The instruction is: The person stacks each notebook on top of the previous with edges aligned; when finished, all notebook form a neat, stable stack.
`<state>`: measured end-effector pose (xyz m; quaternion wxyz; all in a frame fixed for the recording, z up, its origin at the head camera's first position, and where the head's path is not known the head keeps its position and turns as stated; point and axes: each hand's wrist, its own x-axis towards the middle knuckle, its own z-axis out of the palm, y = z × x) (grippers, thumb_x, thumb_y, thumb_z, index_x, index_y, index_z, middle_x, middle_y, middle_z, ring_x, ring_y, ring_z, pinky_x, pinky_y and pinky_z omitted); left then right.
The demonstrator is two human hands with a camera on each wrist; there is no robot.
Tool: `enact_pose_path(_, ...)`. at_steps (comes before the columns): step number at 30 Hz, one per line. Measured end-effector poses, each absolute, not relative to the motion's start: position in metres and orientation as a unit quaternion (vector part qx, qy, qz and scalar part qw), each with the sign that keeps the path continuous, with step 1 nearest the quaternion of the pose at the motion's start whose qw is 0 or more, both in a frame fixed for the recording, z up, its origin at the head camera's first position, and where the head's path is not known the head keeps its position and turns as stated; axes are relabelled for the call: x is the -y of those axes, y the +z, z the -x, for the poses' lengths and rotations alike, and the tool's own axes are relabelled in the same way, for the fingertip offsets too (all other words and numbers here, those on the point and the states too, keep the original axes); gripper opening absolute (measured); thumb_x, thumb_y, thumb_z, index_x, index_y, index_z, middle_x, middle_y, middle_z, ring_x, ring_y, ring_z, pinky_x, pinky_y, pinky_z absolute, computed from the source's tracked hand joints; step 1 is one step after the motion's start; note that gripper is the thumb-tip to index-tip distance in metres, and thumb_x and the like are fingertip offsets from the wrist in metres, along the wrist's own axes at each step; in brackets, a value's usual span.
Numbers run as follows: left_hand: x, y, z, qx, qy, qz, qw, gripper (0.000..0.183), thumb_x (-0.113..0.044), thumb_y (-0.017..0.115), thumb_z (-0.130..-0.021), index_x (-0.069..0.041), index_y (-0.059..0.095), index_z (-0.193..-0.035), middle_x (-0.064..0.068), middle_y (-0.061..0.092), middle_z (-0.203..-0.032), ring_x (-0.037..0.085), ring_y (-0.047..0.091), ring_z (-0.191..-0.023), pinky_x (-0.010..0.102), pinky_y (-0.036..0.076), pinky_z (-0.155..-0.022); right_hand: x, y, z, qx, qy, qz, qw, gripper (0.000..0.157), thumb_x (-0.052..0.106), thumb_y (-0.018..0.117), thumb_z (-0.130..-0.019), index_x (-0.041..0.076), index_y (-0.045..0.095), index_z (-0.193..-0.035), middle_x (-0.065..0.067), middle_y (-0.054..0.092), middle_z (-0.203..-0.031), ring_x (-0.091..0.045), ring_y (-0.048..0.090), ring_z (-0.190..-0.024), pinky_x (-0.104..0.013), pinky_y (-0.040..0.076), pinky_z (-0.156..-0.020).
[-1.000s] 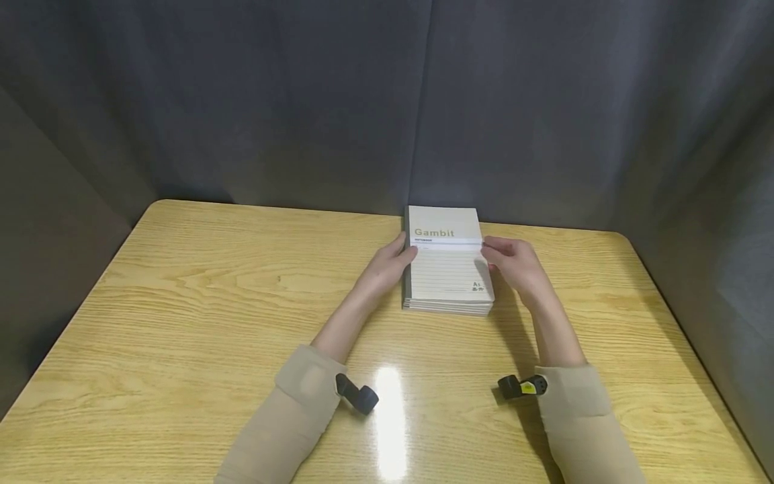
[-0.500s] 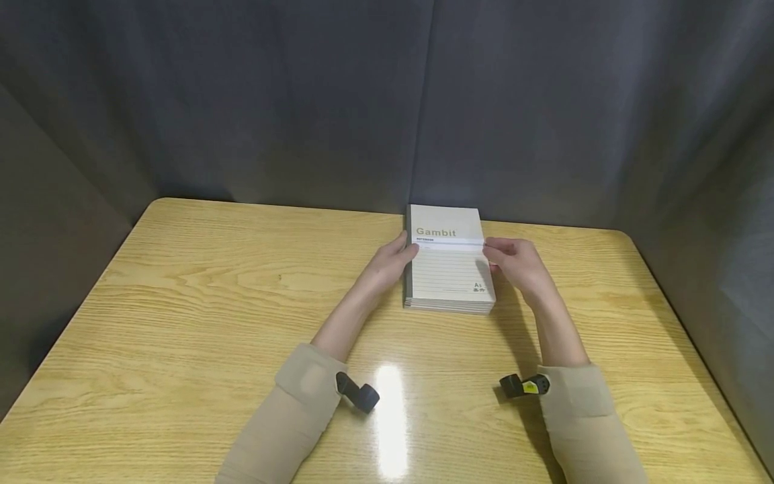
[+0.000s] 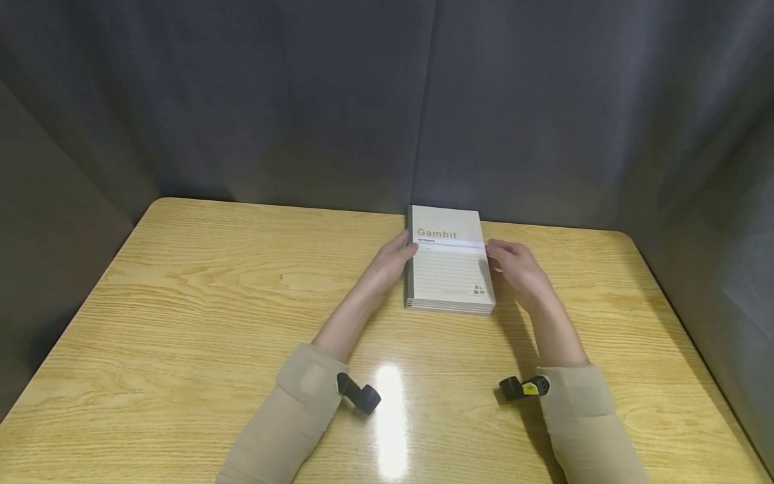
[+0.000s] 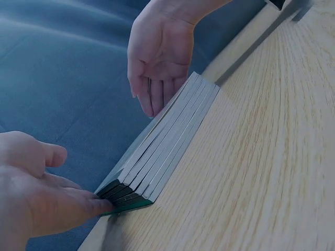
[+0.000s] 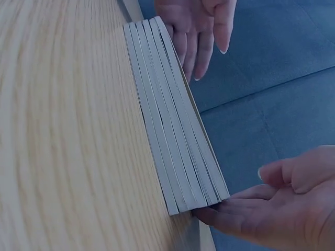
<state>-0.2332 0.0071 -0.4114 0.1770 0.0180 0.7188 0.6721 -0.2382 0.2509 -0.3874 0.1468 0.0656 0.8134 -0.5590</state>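
Note:
A stack of several notebooks lies flat at the table's far edge, its top notebook [image 3: 450, 272] marked "Gambit". Along the dark spine side, my left hand [image 3: 387, 265] touches the stack with extended fingers. Its thumb [image 4: 55, 155] stands off the cover in the left wrist view. On the opposite side is my right hand [image 3: 520, 269], fingers fairly straight. In the right wrist view, its fingertips reach the near corner of the stacked notebooks [image 5: 175, 125], partly hidden beneath it. The page edges lie nearly flush, with a thin gap under the uppermost cover.
The wooden table [image 3: 211, 323] extends widely to the left and in front of the stack. A grey curtain [image 3: 290, 101] hangs right behind the far edge. Each sleeve carries a small black wrist camera [image 3: 365, 398].
My right thumb and fingers have drawn slightly away from the stack's right edge. The lower edges of the notebooks look a little more even. The left hand stays almost in place.

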Motion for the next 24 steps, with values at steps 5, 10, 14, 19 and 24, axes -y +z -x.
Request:
enact_pose_path(5, -0.0089, -0.412, 0.2326, -0.722, 0.667, -0.015, 0.185, 0.065, -0.031, 0.037, -0.109, -0.01, 0.015, -0.166, 0.005, 0.01, -0.176, 0.023, 0.004, -0.164, 0.044, 0.004, -0.134, -0.2476, -0.3876, 0.2368, -0.787, -0.59, -0.076, 0.162, 0.058, 0.02, 0.026, -0.112, -0.01, 0.015, -0.16, -0.026, 0.022, -0.168, -0.038, 0.023, -0.158, -0.048, 0.022, -0.132)
enact_pose_path(10, -0.0093, -0.4117, 0.233, -0.725, 0.661, -0.014, 0.193, 0.065, -0.033, 0.036, -0.109, -0.01, 0.014, -0.166, 0.003, 0.007, -0.176, 0.022, 0.002, -0.164, 0.044, 0.002, -0.134, -0.2473, -0.3854, 0.2358, -0.769, -0.611, -0.078, 0.171, 0.058, 0.02, 0.026, -0.112, -0.009, 0.012, -0.161, -0.026, 0.017, -0.17, -0.037, 0.017, -0.159, -0.049, 0.019, -0.132)
enact_pose_path(14, -0.0102, -0.4114, 0.2327, -0.717, 0.668, -0.012, 0.198, 0.065, -0.032, 0.035, -0.109, -0.012, 0.013, -0.166, 0.002, 0.006, -0.176, 0.02, 0.0, -0.164, 0.043, 0.001, -0.134, -0.2503, -0.3847, 0.2361, -0.767, -0.613, -0.077, 0.174, 0.059, 0.019, 0.028, -0.111, -0.01, 0.012, -0.16, -0.026, 0.018, -0.17, -0.038, 0.019, -0.159, -0.049, 0.02, -0.132)
enact_pose_path(19, -0.011, -0.4126, 0.2316, -0.709, 0.675, -0.012, 0.202, 0.066, -0.032, 0.034, -0.108, -0.013, 0.01, -0.167, 0.001, 0.004, -0.176, 0.02, -0.002, -0.164, 0.043, 0.0, -0.134, -0.2539, -0.3858, 0.2366, -0.768, -0.611, -0.08, 0.175, 0.059, 0.019, 0.028, -0.111, -0.011, 0.013, -0.16, -0.028, 0.022, -0.168, -0.038, 0.025, -0.157, -0.049, 0.023, -0.131)
enact_pose_path(24, -0.0104, -0.4132, 0.2296, -0.709, 0.671, -0.016, 0.216, 0.07, -0.036, 0.035, -0.108, -0.011, 0.008, -0.167, 0.002, 0.001, -0.176, 0.02, -0.004, -0.164, 0.043, 0.0, -0.134, -0.253, -0.3869, 0.237, -0.763, -0.616, -0.083, 0.176, 0.06, 0.018, 0.029, -0.11, -0.011, 0.014, -0.16, -0.028, 0.023, -0.168, -0.039, 0.026, -0.157, -0.049, 0.023, -0.131)
